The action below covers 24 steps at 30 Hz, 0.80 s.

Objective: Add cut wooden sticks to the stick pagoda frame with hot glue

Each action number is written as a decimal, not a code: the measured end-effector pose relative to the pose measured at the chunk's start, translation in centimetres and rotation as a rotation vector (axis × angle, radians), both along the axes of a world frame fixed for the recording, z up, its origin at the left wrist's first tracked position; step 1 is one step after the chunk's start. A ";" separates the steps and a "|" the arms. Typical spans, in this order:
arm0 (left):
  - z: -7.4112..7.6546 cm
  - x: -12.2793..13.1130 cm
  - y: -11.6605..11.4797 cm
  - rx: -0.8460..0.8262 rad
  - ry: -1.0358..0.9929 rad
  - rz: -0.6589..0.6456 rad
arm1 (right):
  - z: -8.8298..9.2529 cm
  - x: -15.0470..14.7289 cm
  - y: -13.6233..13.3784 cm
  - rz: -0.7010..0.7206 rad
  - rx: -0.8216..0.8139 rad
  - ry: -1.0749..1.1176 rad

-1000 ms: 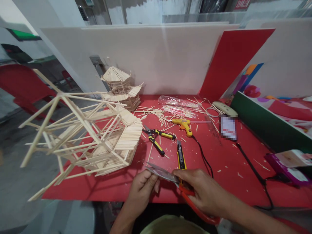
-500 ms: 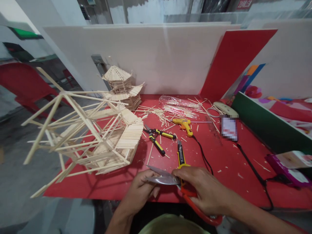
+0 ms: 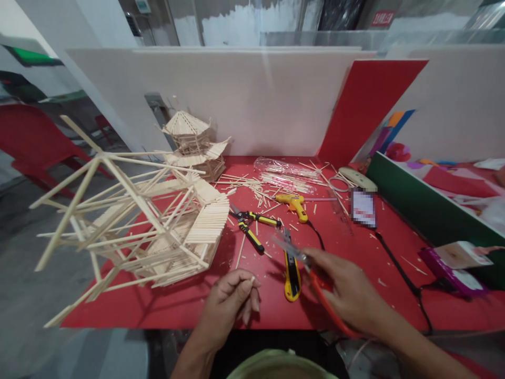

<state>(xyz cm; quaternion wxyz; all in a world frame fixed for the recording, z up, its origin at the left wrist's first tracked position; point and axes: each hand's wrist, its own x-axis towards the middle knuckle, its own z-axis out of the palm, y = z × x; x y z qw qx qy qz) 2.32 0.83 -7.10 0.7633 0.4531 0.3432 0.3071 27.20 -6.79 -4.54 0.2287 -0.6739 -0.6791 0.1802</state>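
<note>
My left hand (image 3: 232,300) is closed in a pinch near the table's front edge, with the pale tip of a small wooden stick piece (image 3: 252,279) showing between thumb and forefinger. Red-handled scissors (image 3: 321,295) are in my right hand (image 3: 343,289), their blades pointing up and left, slightly blurred. Just left of the scissors a yellow and black utility knife (image 3: 292,276) lies on the red table (image 3: 252,316). Beyond it are yellow and black pruning shears (image 3: 252,231). To the left stands a large wooden stick framework (image 3: 150,226) with slatted roof parts.
Behind the framework is a small stick pagoda (image 3: 193,142). Loose sticks (image 3: 252,187), a bag of sticks (image 3: 290,176) and a yellow glue gun (image 3: 294,204) lie mid-table. A phone-like object (image 3: 363,208), a black cable (image 3: 398,263) and a green board (image 3: 426,216) are right.
The scissors have moved right, away from my left hand, and their blades look closer together. The small stick piece now shows in my left fingers, and the utility knife is uncovered.
</note>
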 end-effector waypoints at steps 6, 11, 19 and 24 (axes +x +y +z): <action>1.1 1.3 0.1 0.028 -0.036 0.061 | -4.4 8.1 -4.3 -0.578 -0.197 -0.480; 1.7 2.1 0.0 0.154 0.057 0.110 | -6.5 11.5 -6.9 -0.546 -0.235 -0.533; 3.2 1.6 -0.4 0.634 0.227 0.288 | 1.1 0.1 -0.9 -0.144 0.325 0.030; 3.9 -0.4 -0.8 0.530 0.261 0.257 | 2.9 -7.6 3.3 0.283 0.418 0.474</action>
